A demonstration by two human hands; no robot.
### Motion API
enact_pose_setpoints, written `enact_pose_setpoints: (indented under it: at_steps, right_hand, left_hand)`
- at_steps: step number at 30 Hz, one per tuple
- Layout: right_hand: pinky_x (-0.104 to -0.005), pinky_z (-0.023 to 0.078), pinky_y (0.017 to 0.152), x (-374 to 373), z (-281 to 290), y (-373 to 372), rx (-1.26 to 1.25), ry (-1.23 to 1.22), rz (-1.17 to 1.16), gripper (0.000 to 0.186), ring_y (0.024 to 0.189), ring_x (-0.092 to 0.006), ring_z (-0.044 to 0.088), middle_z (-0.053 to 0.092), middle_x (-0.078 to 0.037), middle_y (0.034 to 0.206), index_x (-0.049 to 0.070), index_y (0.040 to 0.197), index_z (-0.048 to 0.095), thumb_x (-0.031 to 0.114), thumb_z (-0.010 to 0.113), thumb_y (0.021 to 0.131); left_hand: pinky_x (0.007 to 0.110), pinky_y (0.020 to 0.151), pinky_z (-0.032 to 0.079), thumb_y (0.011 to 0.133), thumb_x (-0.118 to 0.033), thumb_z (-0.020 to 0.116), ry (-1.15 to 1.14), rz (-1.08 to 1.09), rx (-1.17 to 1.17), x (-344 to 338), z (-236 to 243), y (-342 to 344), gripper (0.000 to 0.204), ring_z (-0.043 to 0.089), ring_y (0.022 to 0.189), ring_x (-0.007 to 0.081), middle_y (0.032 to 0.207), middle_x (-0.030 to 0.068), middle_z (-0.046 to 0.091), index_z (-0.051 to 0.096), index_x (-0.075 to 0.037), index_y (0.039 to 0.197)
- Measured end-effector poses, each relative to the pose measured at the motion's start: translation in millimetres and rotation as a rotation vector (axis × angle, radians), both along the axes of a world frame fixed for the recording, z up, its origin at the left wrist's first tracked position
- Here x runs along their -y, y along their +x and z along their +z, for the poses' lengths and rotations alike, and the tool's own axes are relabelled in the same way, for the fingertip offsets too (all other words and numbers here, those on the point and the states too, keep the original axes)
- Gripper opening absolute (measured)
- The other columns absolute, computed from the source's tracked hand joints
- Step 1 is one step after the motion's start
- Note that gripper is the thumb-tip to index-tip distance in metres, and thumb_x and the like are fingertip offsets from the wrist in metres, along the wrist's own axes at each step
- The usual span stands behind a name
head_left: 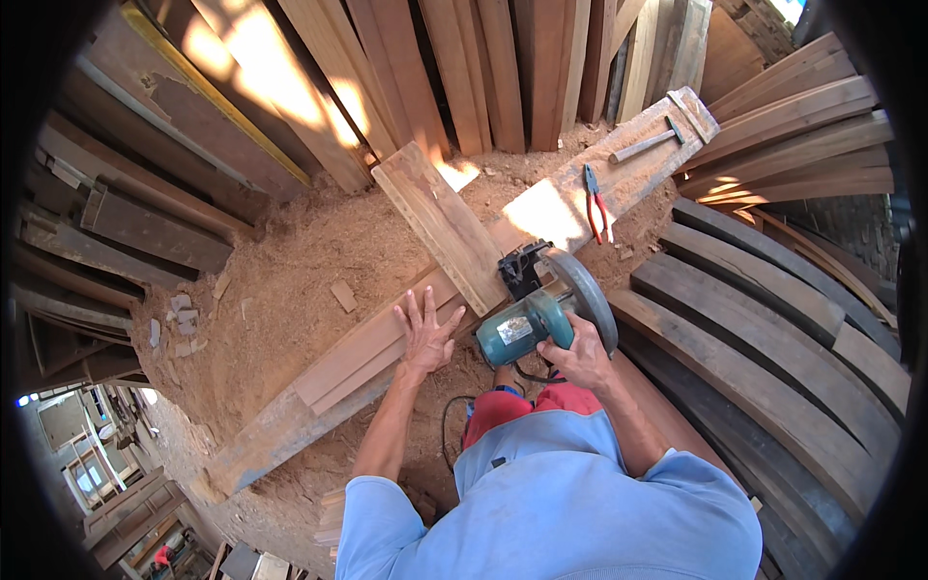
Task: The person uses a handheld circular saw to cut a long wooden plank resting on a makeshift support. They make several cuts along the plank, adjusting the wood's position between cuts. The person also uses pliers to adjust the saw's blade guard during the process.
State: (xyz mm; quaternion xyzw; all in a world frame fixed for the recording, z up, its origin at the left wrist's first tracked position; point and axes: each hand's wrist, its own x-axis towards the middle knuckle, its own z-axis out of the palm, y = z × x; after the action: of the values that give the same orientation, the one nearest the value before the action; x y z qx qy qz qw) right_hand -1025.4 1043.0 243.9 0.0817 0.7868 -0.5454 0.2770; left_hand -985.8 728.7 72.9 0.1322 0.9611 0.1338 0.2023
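My right hand (pixel 580 356) is wrapped round the handle of a green circular saw (pixel 512 332), whose grey blade guard (pixel 586 290) faces right. The saw sits at the near end of a short wooden board (pixel 440 224), which lies crosswise over a long bench plank (pixel 275 437). Fingers spread, my left hand (pixel 426 333) rests flat on a narrow wooden strip (pixel 358 356) along that plank, just left of the saw. Whether the blade touches the wood is hidden.
Red-handled pliers (pixel 596 205) and a hammer (pixel 646 145) lie on the bench plank's far right end. Sawdust (pixel 309 256) covers the ground. Timber boards (pixel 744 333) stand or lie all round. A dark cord (pixel 447 425) loops near my legs.
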Motion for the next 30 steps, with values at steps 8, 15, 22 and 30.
enact_pose_setpoints:
  at_steps: [8, 15, 22, 30]
  right_hand:
    - [-0.0392, 0.053, 0.076, -1, -2, -2, -0.022, -0.017, 0.007, 0.03, 0.078, -0.0209, 0.064, 0.066, -0.009, 0.082, -0.002, 0.105, 0.065, 0.014, 0.077, 0.082]
    - [-0.0398, 0.053, 0.076, -2, -7, 0, 0.019, -0.002, -0.004, 0.03, 0.077, -0.0218, 0.064, 0.066, -0.01, 0.082, -0.002, 0.102, 0.064, 0.016, 0.077, 0.082]
    - [-0.0409, 0.053, 0.077, -2, -6, -2, -0.009, 0.003, 0.009, 0.032, 0.078, -0.024, 0.065, 0.066, -0.012, 0.083, -0.003, 0.103, 0.064, 0.017, 0.077, 0.082]
    - [-0.0412, 0.054, 0.083, -2, -5, -5, 0.008, 0.024, 0.037, 0.037, 0.085, -0.0261, 0.067, 0.069, -0.013, 0.089, -0.003, 0.115, 0.065, 0.017, 0.077, 0.085]
  left_hand:
    - [0.084, 0.116, 0.001, 0.076, -0.022, 0.083, -0.014, 0.02, -0.015, -4, -4, 3, 0.093, -0.005, 0.156, 0.0625, 0.174, 0.0306, 0.005, 0.046, -0.046, 0.157]
    - [0.086, 0.115, 0.001, 0.077, -0.022, 0.083, 0.025, 0.014, -0.014, -2, -3, 1, 0.093, -0.005, 0.156, 0.0628, 0.174, 0.0307, 0.005, 0.045, -0.045, 0.158]
    - [0.085, 0.115, -0.002, 0.078, -0.019, 0.083, 0.003, 0.028, 0.029, -5, -2, 1, 0.095, -0.009, 0.156, 0.0623, 0.174, 0.0308, 0.001, 0.042, -0.046, 0.159]
    - [0.077, 0.121, -0.006, 0.07, -0.039, 0.092, 0.0, 0.213, 0.02, 7, 4, -2, 0.11, -0.009, 0.159, 0.0565, 0.175, 0.0282, 0.003, 0.035, -0.038, 0.164]
